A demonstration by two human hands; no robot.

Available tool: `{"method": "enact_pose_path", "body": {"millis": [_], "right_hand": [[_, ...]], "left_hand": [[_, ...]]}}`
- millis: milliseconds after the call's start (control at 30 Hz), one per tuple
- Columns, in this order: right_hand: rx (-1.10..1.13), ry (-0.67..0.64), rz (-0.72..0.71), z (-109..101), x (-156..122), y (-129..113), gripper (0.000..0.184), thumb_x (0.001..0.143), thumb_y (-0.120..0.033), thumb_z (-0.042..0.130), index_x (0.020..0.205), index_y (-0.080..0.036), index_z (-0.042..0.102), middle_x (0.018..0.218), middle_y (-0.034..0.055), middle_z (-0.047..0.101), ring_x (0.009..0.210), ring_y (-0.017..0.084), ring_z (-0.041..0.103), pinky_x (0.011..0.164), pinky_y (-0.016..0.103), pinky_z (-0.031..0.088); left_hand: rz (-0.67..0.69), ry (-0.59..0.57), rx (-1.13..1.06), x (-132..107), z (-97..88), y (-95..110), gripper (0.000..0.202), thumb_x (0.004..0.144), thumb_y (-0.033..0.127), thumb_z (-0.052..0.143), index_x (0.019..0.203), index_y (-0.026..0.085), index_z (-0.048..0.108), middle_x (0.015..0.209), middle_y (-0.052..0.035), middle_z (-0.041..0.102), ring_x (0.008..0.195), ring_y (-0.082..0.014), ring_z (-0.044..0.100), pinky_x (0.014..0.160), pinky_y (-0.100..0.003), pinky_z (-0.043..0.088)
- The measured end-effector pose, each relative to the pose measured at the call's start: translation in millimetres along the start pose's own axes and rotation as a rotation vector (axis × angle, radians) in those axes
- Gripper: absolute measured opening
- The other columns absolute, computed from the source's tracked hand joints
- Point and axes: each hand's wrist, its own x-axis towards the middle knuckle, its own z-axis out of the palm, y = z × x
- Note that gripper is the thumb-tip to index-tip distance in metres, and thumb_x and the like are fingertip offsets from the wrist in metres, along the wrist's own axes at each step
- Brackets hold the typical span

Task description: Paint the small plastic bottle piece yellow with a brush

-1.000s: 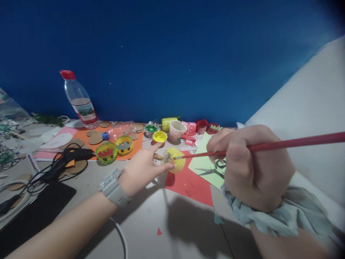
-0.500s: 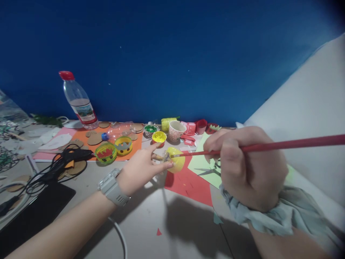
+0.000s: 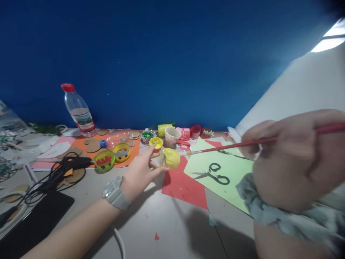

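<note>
My left hand (image 3: pixel 140 174), with a grey watch on the wrist, grips a clear plastic piece painted yellow (image 3: pixel 171 158) between thumb and fingers; it looks like the cut end of a bottle. My right hand (image 3: pixel 293 162), slightly blurred, is closed around the red handle of a paintbrush (image 3: pixel 231 145). The brush points left, its tip close to the right side of the yellow piece; whether they touch I cannot tell. Just behind my left fingers stands a small cup of yellow paint (image 3: pixel 156 143). Beside it is a cup of green paint (image 3: pixel 147 136).
Black scissors (image 3: pixel 212 174) lie on light green paper (image 3: pixel 237 194), next to red paper (image 3: pixel 183 190). A patterned paper cup (image 3: pixel 172 137) stands behind. Leftward are two yellow rings with faces (image 3: pixel 104 160), a clear bottle with a red cap (image 3: pixel 81 113), a glue gun with cable (image 3: pixel 77 162) and a black phone-like slab (image 3: pixel 40 219).
My right hand and the paintbrush have moved right, drawing the tip back from over the yellow piece and uncovering the scissors. The yellow piece has turned slightly in my left hand.
</note>
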Motion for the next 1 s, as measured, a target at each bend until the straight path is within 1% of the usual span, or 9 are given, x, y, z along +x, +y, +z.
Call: {"method": "enact_pose_path", "body": {"millis": [33, 100, 267, 367, 433, 567, 767, 900, 1000], "right_hand": [[0.019, 0.081, -0.031, -4.2, 5.3, 1.6, 0.016, 0.083, -0.019, 0.047, 0.067, -0.021, 0.046, 0.053, -0.0061, 0.047, 0.039, 0.008, 0.044, 0.035, 0.026, 0.032], [0.058, 0.033, 0.014, -14.5, 9.9, 6.0, 0.015, 0.084, -0.02, 0.05, 0.069, -0.021, 0.047, 0.053, -0.0061, 0.049, 0.039, 0.009, 0.047, 0.035, 0.026, 0.034], [0.191, -0.029, 0.444, -42.1, -26.9, 34.2, 0.022, 0.086, -0.034, 0.057, 0.075, -0.016, 0.062, 0.063, 0.003, 0.063, 0.049, 0.013, 0.058, 0.045, 0.028, 0.045], [0.218, 0.143, 0.46, -51.1, -60.6, 51.9, 0.027, 0.092, -0.035, 0.046, 0.08, -0.017, 0.062, 0.069, 0.0023, 0.062, 0.057, 0.012, 0.06, 0.05, 0.026, 0.046], [0.23, 0.235, 0.437, -51.9, -74.6, 54.5, 0.024, 0.093, -0.031, 0.045, 0.079, -0.018, 0.06, 0.068, 0.0004, 0.06, 0.055, 0.01, 0.058, 0.052, 0.025, 0.046], [0.268, 0.283, 0.335, -48.3, -83.6, 42.3, 0.022, 0.089, -0.032, 0.047, 0.072, -0.021, 0.055, 0.062, -0.0018, 0.053, 0.05, 0.012, 0.053, 0.044, 0.027, 0.041], [0.286, 0.026, 0.367, -48.0, -103.3, 32.0, 0.021, 0.092, -0.029, 0.042, 0.081, -0.022, 0.059, 0.067, -0.0006, 0.058, 0.05, 0.014, 0.056, 0.045, 0.03, 0.045], [0.243, -0.085, 0.438, -50.8, -109.9, 37.2, 0.019, 0.092, -0.028, 0.045, 0.082, -0.021, 0.06, 0.069, 0.0008, 0.062, 0.051, 0.014, 0.059, 0.05, 0.031, 0.048], [0.18, -0.043, 0.47, -53.0, -105.5, 41.9, 0.018, 0.092, -0.028, 0.045, 0.083, -0.021, 0.059, 0.071, -0.0004, 0.062, 0.052, 0.013, 0.059, 0.054, 0.031, 0.049]], "left_hand": [[0.057, 0.005, 0.067, -0.3, 1.9, -1.2, 0.078, 0.079, 0.046, 0.064, 0.143, 0.019, 0.029, 0.096, -0.0078, 0.073, 0.091, -0.0247, 0.069, 0.077, -0.033, 0.052], [0.184, 0.056, 0.256, -1.4, 6.6, -4.5, 0.071, 0.083, 0.04, 0.061, 0.143, 0.02, 0.028, 0.095, -0.0067, 0.073, 0.088, -0.0245, 0.069, 0.073, -0.033, 0.052], [0.558, 0.232, 0.588, -4.7, 19.9, -17.3, 0.056, 0.09, 0.039, 0.051, 0.139, 0.018, 0.036, 0.087, -0.0074, 0.073, 0.067, -0.0201, 0.068, 0.056, -0.027, 0.049], [0.758, 0.311, 0.614, -5.9, 26.6, -27.5, 0.047, 0.092, 0.028, 0.047, 0.136, 0.014, 0.037, 0.085, -0.0089, 0.072, 0.066, -0.0192, 0.068, 0.056, -0.027, 0.049], [0.85, 0.276, 0.606, -6.1, 29.6, -34.2, 0.046, 0.093, 0.028, 0.046, 0.136, 0.013, 0.036, 0.083, -0.0089, 0.072, 0.066, -0.0183, 0.068, 0.058, -0.026, 0.05], [0.865, 0.207, 0.611, -4.4, 32.1, -42.8, 0.045, 0.096, 0.028, 0.039, 0.137, 0.013, 0.032, 0.092, -0.0116, 0.072, 0.072, -0.0183, 0.069, 0.063, -0.026, 0.052], [0.918, 0.134, 0.642, -0.4, 36.7, -51.0, 0.059, 0.096, 0.023, 0.04, 0.147, 0.014, 0.012, 0.096, -0.0118, 0.072, 0.075, -0.0191, 0.069, 0.068, -0.029, 0.053], [0.902, 0.096, 0.64, 0.3, 39.3, -53.9, 0.058, 0.095, 0.021, 0.04, 0.146, 0.015, 0.015, 0.094, -0.0109, 0.072, 0.076, -0.0187, 0.069, 0.072, -0.029, 0.053], [0.884, 0.075, 0.659, 0.2, 38.5, -52.3, 0.053, 0.095, 0.021, 0.041, 0.144, 0.015, 0.022, 0.089, -0.0097, 0.073, 0.073, -0.019, 0.069, 0.068, -0.028, 0.053]]}}
